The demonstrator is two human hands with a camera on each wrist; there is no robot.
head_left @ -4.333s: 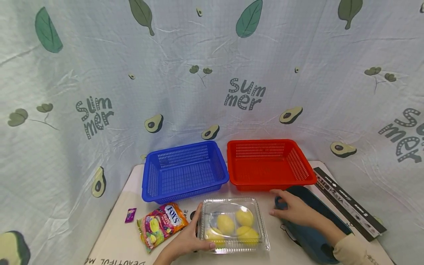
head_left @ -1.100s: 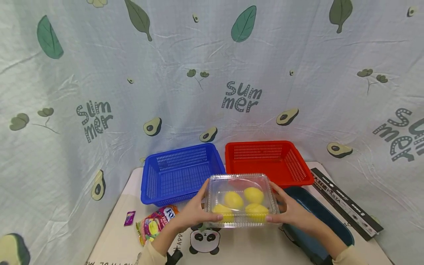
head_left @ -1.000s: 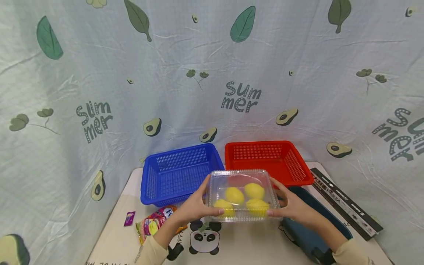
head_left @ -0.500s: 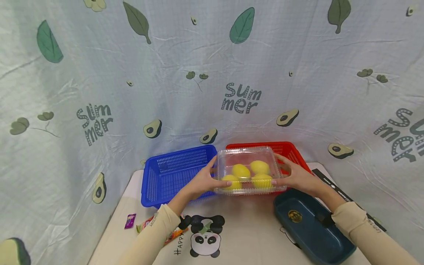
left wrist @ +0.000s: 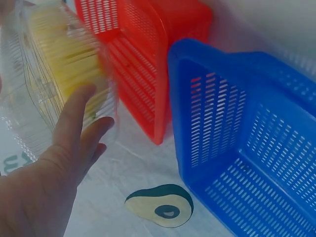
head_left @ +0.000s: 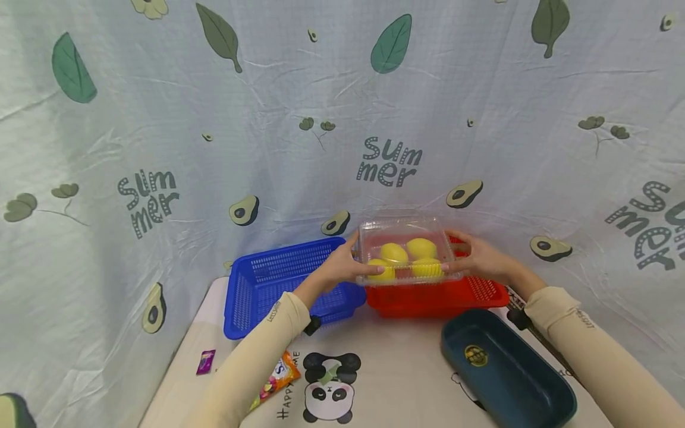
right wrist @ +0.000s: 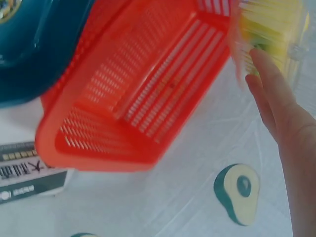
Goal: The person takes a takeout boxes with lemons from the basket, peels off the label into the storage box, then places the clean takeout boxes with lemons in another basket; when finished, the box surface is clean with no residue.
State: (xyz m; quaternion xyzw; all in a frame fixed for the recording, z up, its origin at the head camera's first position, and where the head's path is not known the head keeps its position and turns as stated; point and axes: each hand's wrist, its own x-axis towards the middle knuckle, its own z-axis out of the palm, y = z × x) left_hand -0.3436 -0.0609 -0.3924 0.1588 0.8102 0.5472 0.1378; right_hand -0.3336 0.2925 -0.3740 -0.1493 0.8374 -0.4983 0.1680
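Note:
A clear plastic clamshell box (head_left: 409, 274) holding several yellow lemons (head_left: 421, 249) is up in the air above the red basket (head_left: 428, 304). My left hand (head_left: 342, 261) grips its left end, thumb on the front face and fingers around the side. The right hand (head_left: 484, 260) holds the opposite end in the same way. Lid and body of the box appear together, and the lemons show through it. In the left wrist view the thumb and fingers (left wrist: 74, 118) lie against the box's side. The right wrist view catches the box (right wrist: 271, 29) only partly, blurred.
A blue basket (head_left: 235, 297) stands left of the red one. At right lies a dark teal dish (head_left: 508, 368), beside a long black-and-white box (right wrist: 32, 173) mostly hidden by my sleeve. A candy bag (head_left: 280, 377) and small purple packet (head_left: 206, 362) are at left.
The right hand has joined the left on the clamshell box. Both hands have raised it off the table and carried it forward, slightly right, from before the baskets to above the red one.

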